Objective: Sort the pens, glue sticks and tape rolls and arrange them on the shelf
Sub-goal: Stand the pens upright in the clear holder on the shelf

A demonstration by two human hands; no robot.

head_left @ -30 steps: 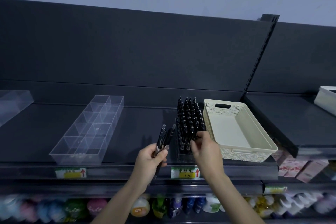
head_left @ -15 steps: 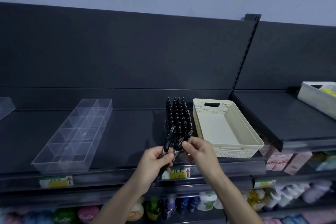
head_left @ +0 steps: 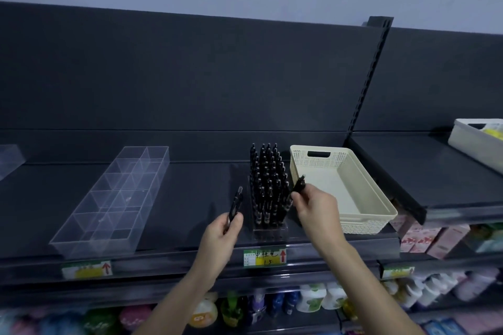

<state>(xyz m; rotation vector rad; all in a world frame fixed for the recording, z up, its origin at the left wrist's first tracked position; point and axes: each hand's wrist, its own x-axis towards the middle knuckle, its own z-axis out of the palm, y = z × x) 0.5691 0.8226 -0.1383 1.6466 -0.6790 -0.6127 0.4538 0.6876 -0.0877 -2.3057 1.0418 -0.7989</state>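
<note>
Gripping black pen (head_left: 236, 205) in left hand (head_left: 221, 230), second pen (head_left: 298, 185) in right hand (head_left: 317, 208), flanking pen rack (head_left: 268, 193) on shelf (head_left: 190, 198)

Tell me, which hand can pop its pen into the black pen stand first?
Probably the right hand: its pen leans right beside the pen stand. The left hand holds the other pen farther off, with bare shelf between.
</note>
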